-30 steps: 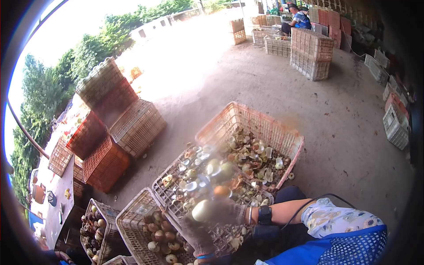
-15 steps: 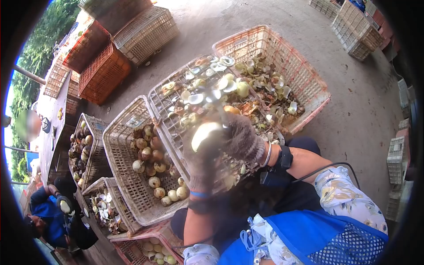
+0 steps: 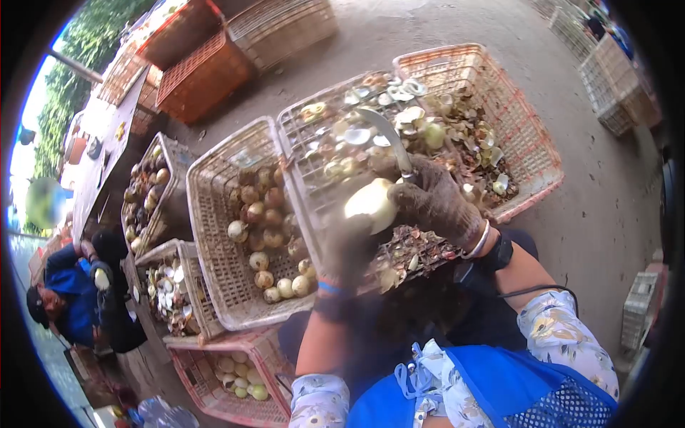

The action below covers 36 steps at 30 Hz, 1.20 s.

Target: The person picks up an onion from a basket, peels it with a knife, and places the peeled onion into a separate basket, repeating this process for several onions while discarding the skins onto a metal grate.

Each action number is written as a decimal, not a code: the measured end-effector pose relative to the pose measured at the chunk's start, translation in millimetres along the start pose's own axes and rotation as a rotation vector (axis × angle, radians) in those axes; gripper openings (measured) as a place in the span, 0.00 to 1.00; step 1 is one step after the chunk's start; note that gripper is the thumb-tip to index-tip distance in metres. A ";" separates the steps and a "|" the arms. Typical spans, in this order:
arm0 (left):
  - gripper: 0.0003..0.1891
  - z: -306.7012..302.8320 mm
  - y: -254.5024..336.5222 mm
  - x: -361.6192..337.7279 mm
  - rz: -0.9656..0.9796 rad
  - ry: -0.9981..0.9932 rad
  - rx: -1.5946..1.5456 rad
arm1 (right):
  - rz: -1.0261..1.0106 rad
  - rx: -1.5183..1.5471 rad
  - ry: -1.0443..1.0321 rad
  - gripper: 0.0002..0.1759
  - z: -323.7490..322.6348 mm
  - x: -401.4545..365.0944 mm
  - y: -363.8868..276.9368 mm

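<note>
My left hand (image 3: 349,246), in a dark knit glove and blurred, grips a pale peeled onion (image 3: 372,205). My right hand (image 3: 442,203), gloved too, is closed around the handle of a curved knife (image 3: 386,128). Its blade points up and away from me, and the right fingers are close against the onion. Beneath both hands is a crate lid or grid (image 3: 307,143) strewn with onion skins and cut pieces. A peeled yellowish onion (image 3: 432,135) lies among the scraps beyond the knife.
Left of me stands a crate (image 3: 207,178) with unpeeled onions; peeled onions (image 3: 239,371) sit in a pinkish crate below. A large crate (image 3: 524,143) holds peelings. Smaller crates (image 3: 171,250) stand further left, near another person (image 3: 71,292). Orange crates (image 3: 203,82) are stacked behind.
My view has shifted, so the crates appear further right. The knife blade now shows clearly, raised above the onion, and the onion has turned in my left hand.
</note>
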<state>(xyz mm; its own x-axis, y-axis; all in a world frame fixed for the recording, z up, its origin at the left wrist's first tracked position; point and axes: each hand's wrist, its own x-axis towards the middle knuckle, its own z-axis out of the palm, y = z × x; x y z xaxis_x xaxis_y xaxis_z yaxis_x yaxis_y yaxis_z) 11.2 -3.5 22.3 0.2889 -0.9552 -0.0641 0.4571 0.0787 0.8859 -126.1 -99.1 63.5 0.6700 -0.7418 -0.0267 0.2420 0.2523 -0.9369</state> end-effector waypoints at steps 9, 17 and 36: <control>0.40 -29.9 67.5 -22.7 0.059 -0.035 0.009 | 0.203 -0.327 -0.153 0.11 12.5 4.9 45.7; 0.43 -166.6 156.4 -208.0 0.133 0.607 0.419 | 0.241 -0.266 0.126 0.13 -4.3 21.1 31.4; 0.37 -398.4 -25.7 62.6 -0.228 0.588 1.536 | 0.272 -0.688 0.102 0.21 -10.7 23.6 61.7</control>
<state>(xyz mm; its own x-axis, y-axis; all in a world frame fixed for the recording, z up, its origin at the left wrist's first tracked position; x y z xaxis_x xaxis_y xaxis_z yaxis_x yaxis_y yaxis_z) 352.7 48.4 -187.5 0.7571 -0.6478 -0.0847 -0.5664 -0.7154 0.4091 -102.9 -107.7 1.3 0.5668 -0.7712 -0.2898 -0.4397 0.0142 -0.8980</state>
